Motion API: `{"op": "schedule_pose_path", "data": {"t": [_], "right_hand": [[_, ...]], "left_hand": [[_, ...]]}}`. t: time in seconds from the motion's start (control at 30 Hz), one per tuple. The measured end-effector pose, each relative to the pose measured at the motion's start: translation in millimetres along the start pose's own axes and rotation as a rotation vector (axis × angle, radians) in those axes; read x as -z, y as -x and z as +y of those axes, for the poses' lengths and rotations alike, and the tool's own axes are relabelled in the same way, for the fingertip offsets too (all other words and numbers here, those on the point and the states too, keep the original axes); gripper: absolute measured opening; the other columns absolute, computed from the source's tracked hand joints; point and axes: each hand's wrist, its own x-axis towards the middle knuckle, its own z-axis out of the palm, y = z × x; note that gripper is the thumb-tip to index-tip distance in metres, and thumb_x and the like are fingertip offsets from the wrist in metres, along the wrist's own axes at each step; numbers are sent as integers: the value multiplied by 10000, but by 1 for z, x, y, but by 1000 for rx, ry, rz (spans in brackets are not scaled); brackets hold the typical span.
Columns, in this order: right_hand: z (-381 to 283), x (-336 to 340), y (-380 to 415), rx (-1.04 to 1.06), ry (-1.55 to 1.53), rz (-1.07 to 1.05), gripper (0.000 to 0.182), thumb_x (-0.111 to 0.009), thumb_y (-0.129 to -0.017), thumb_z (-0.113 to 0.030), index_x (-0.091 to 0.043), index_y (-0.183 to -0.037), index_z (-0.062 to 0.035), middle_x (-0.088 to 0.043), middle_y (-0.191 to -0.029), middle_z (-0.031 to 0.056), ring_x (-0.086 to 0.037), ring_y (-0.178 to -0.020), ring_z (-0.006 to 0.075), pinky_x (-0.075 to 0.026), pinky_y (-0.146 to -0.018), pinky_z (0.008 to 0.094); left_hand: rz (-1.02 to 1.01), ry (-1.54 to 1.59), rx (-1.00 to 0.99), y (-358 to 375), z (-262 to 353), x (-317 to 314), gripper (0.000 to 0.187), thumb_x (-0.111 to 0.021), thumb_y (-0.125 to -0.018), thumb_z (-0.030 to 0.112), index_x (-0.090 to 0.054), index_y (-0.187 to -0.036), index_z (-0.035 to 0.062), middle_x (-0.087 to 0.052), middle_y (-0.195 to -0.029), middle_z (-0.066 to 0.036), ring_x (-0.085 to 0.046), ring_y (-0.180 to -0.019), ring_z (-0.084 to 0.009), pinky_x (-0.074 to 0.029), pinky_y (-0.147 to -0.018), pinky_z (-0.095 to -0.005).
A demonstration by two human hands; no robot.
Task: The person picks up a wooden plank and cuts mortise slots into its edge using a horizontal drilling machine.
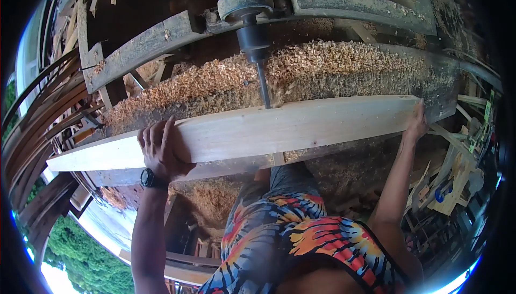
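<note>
A long pale wooden board (301, 127) lies across a work table, its far edge beneath a drill bit (263, 85). The bit hangs from a dark drill chuck (252, 40) and meets the board near a small notch at that edge. My left hand (164, 149), with a watch on the wrist, grips the board left of the bit, fingers over its top face. At the board's right end, my right hand (416, 125) is closed around the end, thumb along the corner. Part of its fingers is hidden.
Wood shavings (344, 60) are heaped behind the board. Beyond them runs a thick wooden rail (360, 5). Stacked wood strips (37, 111) stand at the left. Offcuts and a blue clamp-like object (442, 193) lie at the right. More sawdust (215, 202) covers the floor.
</note>
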Motion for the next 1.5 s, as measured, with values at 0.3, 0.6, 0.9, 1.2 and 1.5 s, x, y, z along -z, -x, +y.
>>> {"op": "schedule_pose_path", "data": {"t": [0.3, 0.6, 0.9, 1.2, 1.5], "right_hand": [[-19, -19, 4, 21, 38, -20, 520, -793, -991, -422, -768, -1189, 58, -755, -1127, 96, -705, -987, 200, -572, -859, 356], [-12, -30, -20, -29, 19, -5, 531, -802, -983, -414, -772, -1228, 57, -766, -1159, 99, -718, -970, 200, -580, -857, 354], [-18, -48, -33, 8, -9, -34, 529, -816, -972, -391, -771, -1237, 65, -768, -1203, 118, -731, -1013, 205, -581, -869, 355], [-9, -63, -75, -4, 1, -48, 551, -865, -924, -411, -775, -1200, 58, -761, -1184, 117, -724, -1018, 213, -578, -880, 373], [-1, -70, -74, 74, -5, -68, 632, -884, -900, -443, -752, -1235, 76, -744, -1223, 143, -713, -1054, 225, -580, -890, 373]], "left_hand": [[34, 12, 10, -4, -3, -3, 1126, -923, -512, 387, -548, -1531, 88, -647, -1315, -149, -603, -1227, -349, -381, -1103, -571], [3, 21, 28, -10, -6, 0, 1179, -941, -442, 313, -538, -1521, 63, -618, -1342, -190, -586, -1216, -398, -375, -1107, -590], [-7, 39, 67, -16, -9, 2, 1208, -959, -410, 285, -540, -1524, 77, -615, -1359, -184, -575, -1241, -402, -373, -1115, -589], [25, 37, 65, -25, -14, 2, 1164, -940, -471, 314, -531, -1543, 117, -622, -1322, -149, -595, -1219, -370, -383, -1106, -586], [83, -17, 23, -22, -6, 1, 1171, -988, -465, 282, -525, -1527, 108, -626, -1326, -163, -588, -1179, -402, -421, -1048, -576]]}}
